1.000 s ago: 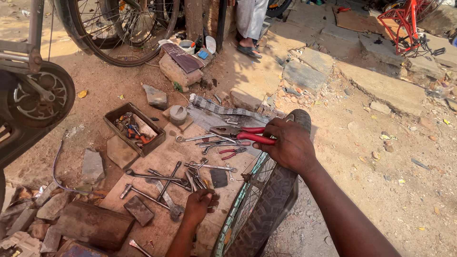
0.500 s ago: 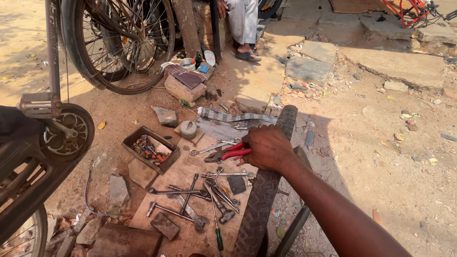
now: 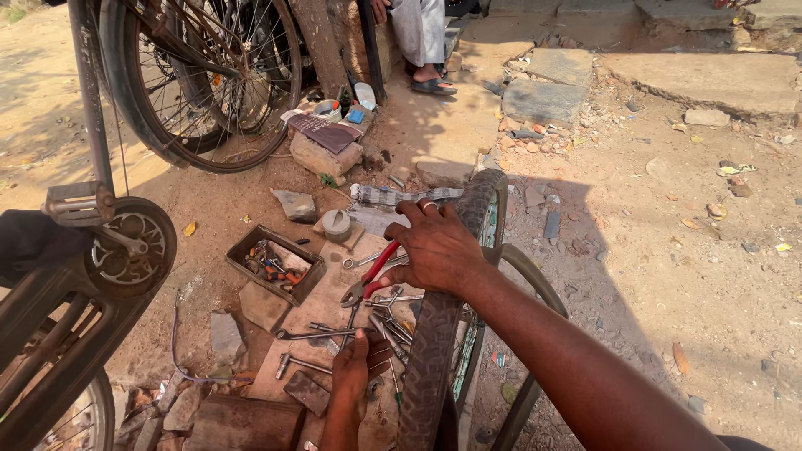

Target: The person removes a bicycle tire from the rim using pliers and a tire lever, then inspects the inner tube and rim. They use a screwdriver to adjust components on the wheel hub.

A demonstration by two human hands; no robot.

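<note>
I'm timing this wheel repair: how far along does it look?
Done: the tyre stands upright on the ground, off any bicycle. In hand: the right hand grips its top while the left hand reaches among the spanners. Left: red-handled pliers lie unused.

Two hands are showing: the right hand (image 3: 436, 248) and the left hand (image 3: 357, 364). One bicycle tyre (image 3: 443, 334) is standing upright near the middle. One pair of red-handled pliers (image 3: 371, 272) is lying on the ground. One open metal tray (image 3: 276, 263) of small parts is sitting to the left. One spoked bicycle wheel (image 3: 209, 83) is standing far left. One sandalled foot (image 3: 432, 81) is showing at the far edge.
</note>
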